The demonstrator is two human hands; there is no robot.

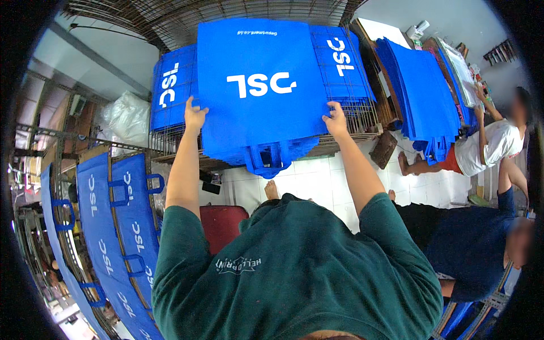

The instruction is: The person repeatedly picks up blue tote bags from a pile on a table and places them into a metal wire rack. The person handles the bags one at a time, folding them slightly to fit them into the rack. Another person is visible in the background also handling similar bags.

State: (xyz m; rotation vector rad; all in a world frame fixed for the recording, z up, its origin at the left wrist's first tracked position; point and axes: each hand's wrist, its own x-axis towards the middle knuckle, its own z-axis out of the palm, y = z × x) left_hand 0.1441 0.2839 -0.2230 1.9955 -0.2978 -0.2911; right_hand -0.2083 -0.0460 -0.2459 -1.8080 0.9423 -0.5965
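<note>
Fingers [190, 103] half parted; left hand [195, 117], right hand [337, 121] at blue bag [258, 113] edges

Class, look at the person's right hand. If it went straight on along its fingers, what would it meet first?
The right hand would probably meet the right edge of the middle blue bag. Depth is unclear, so whether they touch now is hard to tell.

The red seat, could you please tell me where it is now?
In the head view, the red seat is left of centre, lower than the left hand and partly covered by the green shirt.
</note>
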